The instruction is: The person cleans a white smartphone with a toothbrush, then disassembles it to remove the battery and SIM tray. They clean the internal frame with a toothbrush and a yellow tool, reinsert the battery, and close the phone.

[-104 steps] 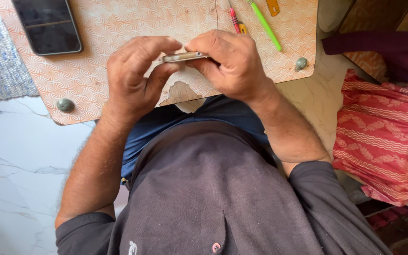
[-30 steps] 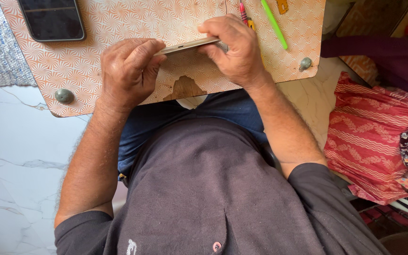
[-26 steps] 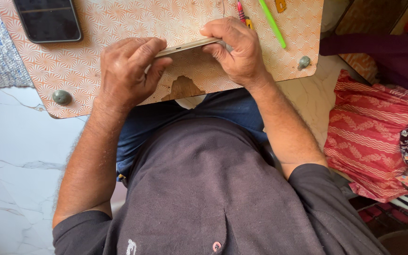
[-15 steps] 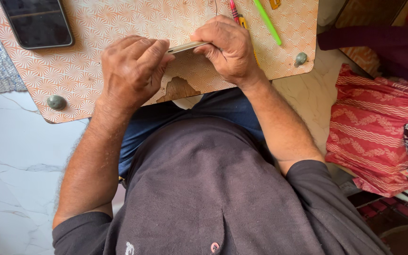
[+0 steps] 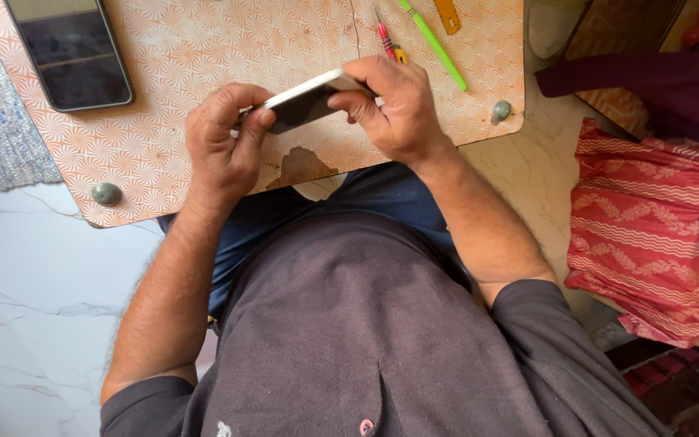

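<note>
Both hands grip one smartphone (image 5: 305, 99), held tilted on edge just above the orange patterned board (image 5: 204, 57). The left hand (image 5: 224, 150) clamps its lower end at about 8 o'clock of the device; the right hand (image 5: 394, 105) pinches the upper end at 2 o'clock — fingers curled over the pale rim. A second phone (image 5: 74, 50) lies flat, screen dark, toward 10 o'clock. A green tool (image 5: 434, 44) and a red-handled screwdriver (image 5: 384, 36) rest at 1 o'clock — a red patterned cloth (image 5: 649, 218) lies at 3 o'clock.
</note>
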